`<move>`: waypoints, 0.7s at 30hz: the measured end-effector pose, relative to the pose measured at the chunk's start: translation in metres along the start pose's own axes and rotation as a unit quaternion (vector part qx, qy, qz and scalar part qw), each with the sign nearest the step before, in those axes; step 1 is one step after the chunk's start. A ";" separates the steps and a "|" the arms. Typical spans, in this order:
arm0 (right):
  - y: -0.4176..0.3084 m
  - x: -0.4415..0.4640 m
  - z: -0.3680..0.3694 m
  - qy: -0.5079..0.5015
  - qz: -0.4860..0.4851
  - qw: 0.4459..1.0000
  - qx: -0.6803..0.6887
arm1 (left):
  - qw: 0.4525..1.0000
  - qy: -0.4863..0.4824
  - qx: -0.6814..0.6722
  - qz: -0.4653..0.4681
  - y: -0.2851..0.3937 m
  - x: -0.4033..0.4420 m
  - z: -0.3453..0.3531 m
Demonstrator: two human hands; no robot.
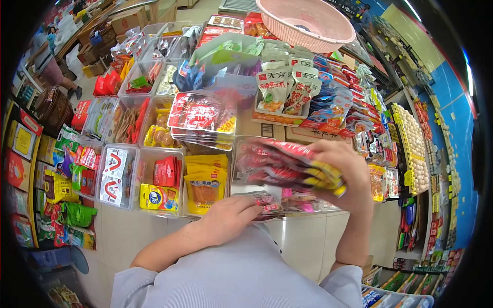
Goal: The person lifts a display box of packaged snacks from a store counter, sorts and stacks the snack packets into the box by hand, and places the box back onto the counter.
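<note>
My right hand [341, 169] is closed around a stack of red snack packets [287, 161] with yellow ends, held tilted above a clear bin [237, 174] and slightly blurred. At the bin's front edge, my left hand [228, 218] has its fingers closed at a small dark-red snack packet [266, 204]; the fingertips are partly hidden. Left of that bin stand yellow snack pouches [205, 179]. Behind it, a stack of red-and-clear snack trays [203, 113] lies across the bins.
A pink plastic basket [308, 25] stands at the back of the display. White-and-green snack pouches [287, 84] fill a carton, with blue packets [331, 102] beside them. Egg trays [411, 149] are on the right. A person [49, 61] walks at the far left.
</note>
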State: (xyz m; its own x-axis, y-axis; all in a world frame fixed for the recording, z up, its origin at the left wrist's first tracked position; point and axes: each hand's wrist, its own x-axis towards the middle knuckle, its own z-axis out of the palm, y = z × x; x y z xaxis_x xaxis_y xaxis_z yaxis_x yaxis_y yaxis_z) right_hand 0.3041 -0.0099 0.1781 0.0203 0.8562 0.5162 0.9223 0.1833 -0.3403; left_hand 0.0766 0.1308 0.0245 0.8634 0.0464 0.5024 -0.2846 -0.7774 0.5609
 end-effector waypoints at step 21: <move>0.008 -0.032 0.019 -0.179 -0.272 0.930 -0.172 | 0.989 -0.071 -0.123 -0.044 -0.002 0.008 -0.025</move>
State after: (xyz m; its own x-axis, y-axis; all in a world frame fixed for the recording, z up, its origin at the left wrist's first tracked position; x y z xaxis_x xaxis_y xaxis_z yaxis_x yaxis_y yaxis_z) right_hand 0.3040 -0.0265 0.1444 -0.5575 0.7996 0.2234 0.8291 0.5226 0.1985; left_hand 0.0735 0.1488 0.0436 0.9340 0.0040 0.3571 -0.2844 -0.5968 0.7503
